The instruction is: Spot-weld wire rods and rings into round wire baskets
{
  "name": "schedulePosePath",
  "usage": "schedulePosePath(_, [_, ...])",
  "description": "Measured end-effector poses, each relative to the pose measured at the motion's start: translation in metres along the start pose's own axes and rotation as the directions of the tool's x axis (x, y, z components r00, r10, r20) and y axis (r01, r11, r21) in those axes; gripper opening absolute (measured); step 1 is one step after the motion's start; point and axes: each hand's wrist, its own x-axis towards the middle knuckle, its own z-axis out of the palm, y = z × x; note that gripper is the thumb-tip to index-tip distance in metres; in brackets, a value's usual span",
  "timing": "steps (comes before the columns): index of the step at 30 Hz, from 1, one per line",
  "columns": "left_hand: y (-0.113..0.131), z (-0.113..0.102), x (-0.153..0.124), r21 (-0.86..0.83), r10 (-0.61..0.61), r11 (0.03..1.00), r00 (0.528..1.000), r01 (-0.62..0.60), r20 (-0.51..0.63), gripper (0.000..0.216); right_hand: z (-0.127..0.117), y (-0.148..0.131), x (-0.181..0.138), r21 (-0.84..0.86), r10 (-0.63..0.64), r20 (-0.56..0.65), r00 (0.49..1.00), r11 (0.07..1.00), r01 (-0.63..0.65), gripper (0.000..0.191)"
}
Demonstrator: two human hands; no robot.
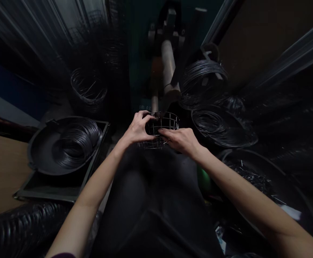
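A small cage-like wire basket [162, 125] of dark metal rings and struts sits in front of me at lap height. My left hand [137, 128] grips its upper left side, with the fingers curled over the top ring. My right hand [179, 140] presses on its lower right side, with the fingers lying across the wires. A flatter section of wire mesh [151, 144] shows below the basket, between my hands, and its link to the basket is hard to tell.
A coil of dark wire [78, 143] lies in a black pan [42, 150] on the left, beside a wooden surface [3, 172]. More coils [203, 77] stand ahead and right. A black basin [249, 179] holds wire offcuts at right. A pale upright pipe [168, 61] rises ahead, and corrugated black hose [19, 229] lies low left.
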Motion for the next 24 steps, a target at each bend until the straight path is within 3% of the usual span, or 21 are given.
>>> schedulePosePath(6, [0.001, -0.007, 0.007, -0.053, -0.049, 0.997, 0.996, 0.053, 0.072, 0.060, 0.006, 0.001, -0.011, 0.141, 0.105, -0.126, 0.986, 0.986, -0.087, 0.031])
schedulePosePath(13, [-0.001, -0.011, 0.021, -0.055, -0.125, 0.990, 0.990, 0.128, 0.062, 0.062, 0.020, 0.005, -0.008, 0.273, 0.294, -0.281, 0.914, 0.937, -0.218, 0.018])
schedulePosePath(24, [-0.021, -0.012, 0.053, -0.009, -0.135, 0.991, 0.990, 0.136, 0.038, 0.067, 0.026, 0.017, 0.027, 0.462, 0.450, -0.223, 0.865, 0.830, -0.313, 0.015])
